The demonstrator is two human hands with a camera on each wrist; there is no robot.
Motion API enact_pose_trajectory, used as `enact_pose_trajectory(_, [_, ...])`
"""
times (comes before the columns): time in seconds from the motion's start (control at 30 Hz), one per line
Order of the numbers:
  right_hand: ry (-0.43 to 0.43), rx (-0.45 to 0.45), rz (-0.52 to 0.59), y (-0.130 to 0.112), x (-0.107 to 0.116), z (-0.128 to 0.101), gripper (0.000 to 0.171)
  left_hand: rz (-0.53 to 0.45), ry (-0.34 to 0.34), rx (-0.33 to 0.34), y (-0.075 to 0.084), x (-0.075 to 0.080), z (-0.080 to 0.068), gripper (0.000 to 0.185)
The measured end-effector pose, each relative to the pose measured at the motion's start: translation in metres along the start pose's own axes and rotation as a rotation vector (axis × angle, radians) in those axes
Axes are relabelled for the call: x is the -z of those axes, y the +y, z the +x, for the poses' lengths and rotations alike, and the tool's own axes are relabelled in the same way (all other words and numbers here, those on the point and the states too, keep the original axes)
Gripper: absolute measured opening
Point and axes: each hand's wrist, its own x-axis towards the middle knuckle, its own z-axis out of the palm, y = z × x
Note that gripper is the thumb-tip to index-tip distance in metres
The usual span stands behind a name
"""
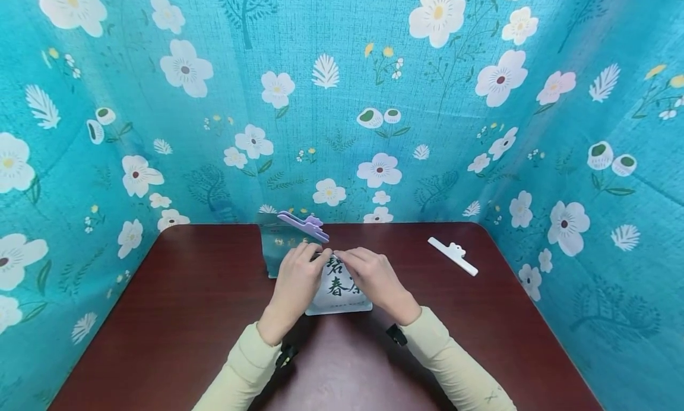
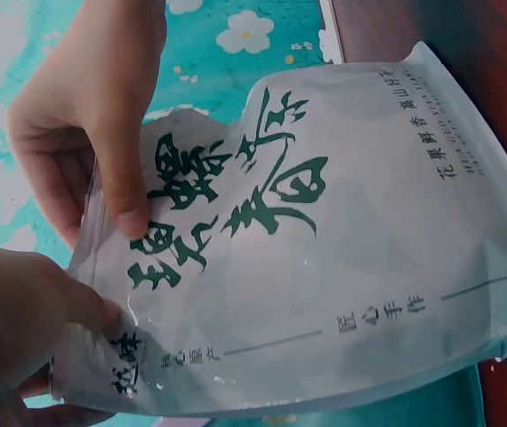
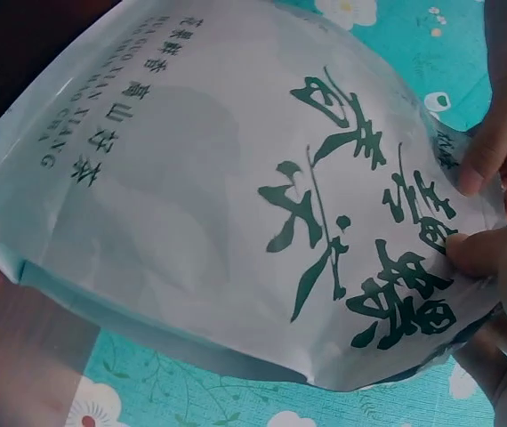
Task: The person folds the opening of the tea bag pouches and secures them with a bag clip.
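Observation:
A white tea pouch [image 1: 339,304] with large dark green brush characters stands upright in front of me, near the middle of the table. At the left part of its top edge my left hand [image 1: 301,277] pinches it, thumb in front and fingers behind. My right hand [image 1: 378,281] pinches the same edge further right, also thumb in front. In the left wrist view the pouch [image 2: 360,205] is broad and smooth, and the top rim between the thumbs dips slightly. The right wrist view shows the pouch's front [image 3: 191,178] tilted, with both hands at its upper end.
Behind the left hand stands a dark green pouch [image 1: 272,253] with a purple bag clip [image 1: 304,225] across its top. A white bag clip [image 1: 453,256] lies on the dark red table [image 1: 187,316] at the right. A teal flowered curtain [image 1: 331,138] surrounds the back and sides.

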Motion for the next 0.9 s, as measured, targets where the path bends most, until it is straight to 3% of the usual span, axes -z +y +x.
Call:
enact_pose_trajectory(0.17, [0.031, 0.014, -0.036, 0.002, -0.002, -0.002, 0.038, 0.03, 0.026, 0.002, 0.003, -0.003, 0.002, 0.026])
enact_pose_trajectory(0.33, [0.03, 0.022, -0.017, 0.004, -0.001, -0.003, 0.037, -0.019, 0.053, 0.017, 0.0, -0.007, -0.001, 0.022])
enact_pose_trajectory(0.53, [0.014, 0.001, 0.075, 0.011, 0.007, -0.007, 0.035, -0.057, 0.057, 0.013, -0.003, -0.007, -0.003, 0.02])
enact_pose_trajectory(0.9, [-0.043, -0.114, 0.272, 0.028, 0.024, -0.025, 0.034, -0.045, 0.027, 0.027, -0.001, -0.006, 0.0, 0.02])
